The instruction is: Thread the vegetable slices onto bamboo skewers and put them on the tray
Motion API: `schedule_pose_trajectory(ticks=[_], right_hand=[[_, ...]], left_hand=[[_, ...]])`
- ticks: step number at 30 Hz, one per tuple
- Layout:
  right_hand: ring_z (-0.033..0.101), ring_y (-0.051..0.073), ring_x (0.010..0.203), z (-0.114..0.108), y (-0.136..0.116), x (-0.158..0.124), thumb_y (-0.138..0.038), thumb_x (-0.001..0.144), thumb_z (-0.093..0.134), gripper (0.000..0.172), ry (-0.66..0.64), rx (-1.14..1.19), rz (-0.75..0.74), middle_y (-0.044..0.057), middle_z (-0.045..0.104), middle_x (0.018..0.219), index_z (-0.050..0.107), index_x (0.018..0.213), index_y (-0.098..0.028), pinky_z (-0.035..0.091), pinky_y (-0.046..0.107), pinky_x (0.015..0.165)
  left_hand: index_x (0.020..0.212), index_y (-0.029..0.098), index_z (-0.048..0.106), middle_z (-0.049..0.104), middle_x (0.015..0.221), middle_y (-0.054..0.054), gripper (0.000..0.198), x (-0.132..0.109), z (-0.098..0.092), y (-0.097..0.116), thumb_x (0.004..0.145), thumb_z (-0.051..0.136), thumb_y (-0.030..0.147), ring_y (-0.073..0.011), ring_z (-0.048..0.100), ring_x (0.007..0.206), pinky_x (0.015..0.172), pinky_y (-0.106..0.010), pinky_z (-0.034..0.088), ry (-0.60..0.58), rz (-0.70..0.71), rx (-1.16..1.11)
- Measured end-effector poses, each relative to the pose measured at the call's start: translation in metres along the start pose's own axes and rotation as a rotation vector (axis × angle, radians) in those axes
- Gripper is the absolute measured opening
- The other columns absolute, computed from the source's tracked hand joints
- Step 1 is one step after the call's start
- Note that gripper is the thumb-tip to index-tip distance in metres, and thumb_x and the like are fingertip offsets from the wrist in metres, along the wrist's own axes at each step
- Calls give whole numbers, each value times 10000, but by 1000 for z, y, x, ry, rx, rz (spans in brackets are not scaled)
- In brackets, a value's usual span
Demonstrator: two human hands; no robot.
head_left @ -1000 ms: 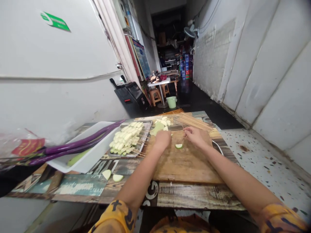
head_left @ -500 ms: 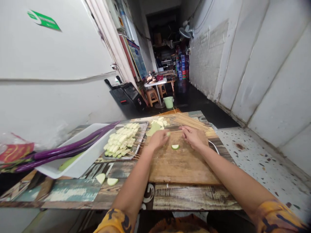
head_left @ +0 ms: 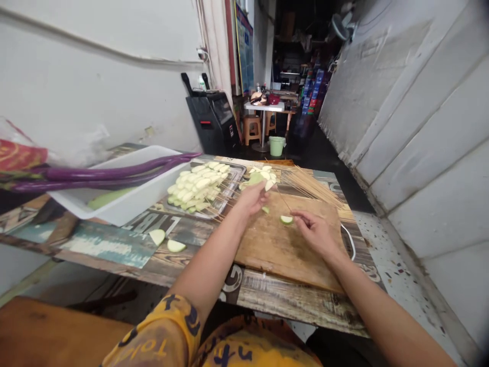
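Observation:
My left hand (head_left: pixel 252 198) is raised over the far edge of the wooden cutting board (head_left: pixel 282 244) and pinches a pale vegetable slice (head_left: pixel 269 185). My right hand (head_left: pixel 315 229) grips a thin bamboo skewer (head_left: pixel 283 200) that points up toward that slice. Two more green-skinned slices (head_left: pixel 286 219) lie on the board between my hands. Behind my left hand sits a small heap of cut slices (head_left: pixel 259 176). A metal tray (head_left: pixel 231 191) to the left holds several finished skewers of slices (head_left: pixel 196 186).
A bundle of loose bamboo skewers (head_left: pixel 315 186) lies at the table's far right. A white tub (head_left: pixel 126 201) with long purple eggplants (head_left: pixel 110 174) stands at the left. Two slices (head_left: pixel 166 240) lie on the table near the front. Walls close in on both sides.
My left hand has lifted a slice off the board, and my right hand now holds a skewer pointed at it. The camera has tilted down and swung left.

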State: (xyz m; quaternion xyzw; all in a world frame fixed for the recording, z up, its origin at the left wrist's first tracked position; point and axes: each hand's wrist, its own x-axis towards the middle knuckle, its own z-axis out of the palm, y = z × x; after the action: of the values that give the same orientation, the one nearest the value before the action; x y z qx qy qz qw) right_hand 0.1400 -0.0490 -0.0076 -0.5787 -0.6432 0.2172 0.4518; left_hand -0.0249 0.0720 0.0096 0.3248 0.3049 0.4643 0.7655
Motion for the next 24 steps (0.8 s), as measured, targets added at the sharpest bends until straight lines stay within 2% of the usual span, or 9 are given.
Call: schedule_pose_trajectory(ticks=[4,8,13,16,20,24], right_hand=[[641,172,801,1,-4,-4,-322,800,507,298,-40,24,10,67,694,971,655,1008,-168,503,280,695],[650,176,780,2,-3,-3,-308,798,505,331,-29,11,38,82,695,987,652,1049,-151,515,286,670],[650,191,873,0,-3,-4,-282,791,508,297,-29,8,38,69,690,1017,686,1007,-183,521,302,736],[658,195,844,-1,-5,-4,-283,787,506,303,-42,-13,33,67,696,998,691,1005,-180,530,304,709],[662,195,823,-1,-6,-5,-274,787,502,299,-51,-20,26,58,699,988,695,1000,-192,534,308,700],[664,193,835,-2,-9,-6,-258,791,484,298,-79,-42,28,49,700,986,699,988,-196,532,313,728]], left_hand=[[893,97,573,658,734,-88,157,1,3,-4,861,469,210,-56,541,482,405,-128,373,112,-4,-3],[929,61,585,667,767,-112,164,0,8,-4,854,476,158,-112,639,668,578,-172,494,159,32,-23],[926,82,590,662,769,-81,134,4,5,-5,834,507,133,-104,646,672,602,-164,501,213,45,-26],[937,102,576,660,764,-68,134,6,2,-7,837,511,162,-115,654,659,628,-209,519,253,57,-9],[895,90,572,667,785,-91,112,7,1,-8,836,517,168,-154,671,719,730,-298,530,243,56,-47],[873,80,563,673,764,-97,89,7,3,-7,835,509,139,-170,674,767,788,-324,524,254,41,-102]])
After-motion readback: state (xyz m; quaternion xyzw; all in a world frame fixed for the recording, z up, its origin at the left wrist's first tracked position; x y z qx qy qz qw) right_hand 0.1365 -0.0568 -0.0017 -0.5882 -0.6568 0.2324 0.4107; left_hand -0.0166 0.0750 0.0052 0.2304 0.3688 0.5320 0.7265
